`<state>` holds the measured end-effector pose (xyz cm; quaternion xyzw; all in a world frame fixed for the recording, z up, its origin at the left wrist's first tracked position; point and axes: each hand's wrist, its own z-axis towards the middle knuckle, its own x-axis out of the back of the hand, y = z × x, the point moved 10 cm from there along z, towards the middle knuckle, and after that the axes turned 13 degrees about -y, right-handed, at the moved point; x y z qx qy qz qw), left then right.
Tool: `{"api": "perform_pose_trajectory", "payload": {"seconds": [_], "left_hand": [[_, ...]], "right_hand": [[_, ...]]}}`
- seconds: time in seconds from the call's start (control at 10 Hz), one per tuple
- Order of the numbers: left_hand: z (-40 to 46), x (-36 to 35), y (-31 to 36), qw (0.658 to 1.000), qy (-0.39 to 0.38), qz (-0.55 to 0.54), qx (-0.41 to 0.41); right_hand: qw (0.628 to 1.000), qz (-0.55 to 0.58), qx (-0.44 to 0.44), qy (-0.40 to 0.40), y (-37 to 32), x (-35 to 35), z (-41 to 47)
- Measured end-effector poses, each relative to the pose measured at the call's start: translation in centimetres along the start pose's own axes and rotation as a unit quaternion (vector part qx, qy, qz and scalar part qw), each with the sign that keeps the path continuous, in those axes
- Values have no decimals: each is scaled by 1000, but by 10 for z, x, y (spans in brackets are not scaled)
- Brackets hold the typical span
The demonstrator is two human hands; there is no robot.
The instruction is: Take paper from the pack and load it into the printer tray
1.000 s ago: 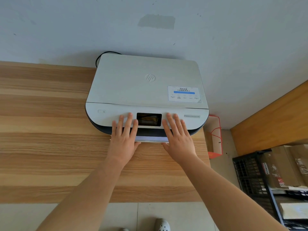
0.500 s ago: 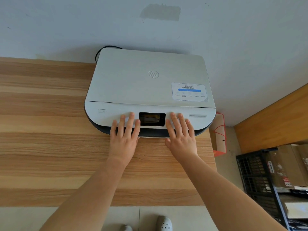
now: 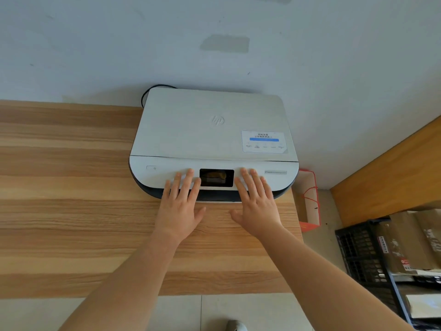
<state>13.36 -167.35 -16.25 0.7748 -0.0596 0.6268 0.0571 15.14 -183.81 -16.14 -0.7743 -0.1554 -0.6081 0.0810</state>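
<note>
A white printer (image 3: 210, 130) with a dark base and a small dark screen (image 3: 216, 177) stands on the wooden table (image 3: 71, 211) against the wall. My left hand (image 3: 180, 206) lies flat with fingers spread, fingertips on the printer's front panel left of the screen. My right hand (image 3: 256, 206) lies flat the same way to the right of the screen. Between them only a thin pale strip of the paper tray's front edge (image 3: 217, 201) shows under the printer's front. Neither hand holds anything. No paper pack is in view.
A black cable (image 3: 149, 93) loops behind the printer. A paper bag with red handles (image 3: 309, 201) stands on the floor beside the table's right end. A black crate (image 3: 362, 254) and cardboard boxes (image 3: 415, 242) sit at the lower right. A wooden panel (image 3: 393, 168) runs along the right.
The pale tray front that stuck out under the printer one second ago has slid in until almost flush. Both hands followed it forward and now have their thumbs spread wider.
</note>
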Motion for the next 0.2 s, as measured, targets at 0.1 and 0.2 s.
{"api": "perform_pose_trajectory", "payload": {"seconds": [0.1, 0.2], "left_hand": [[-11, 23, -3, 998, -38, -50, -22], [-29, 36, 1, 990, -99, -93, -44]], "right_hand": [[997, 53, 23, -47, -4, 20, -12], [992, 97, 52, -68, -14, 36, -35]]}}
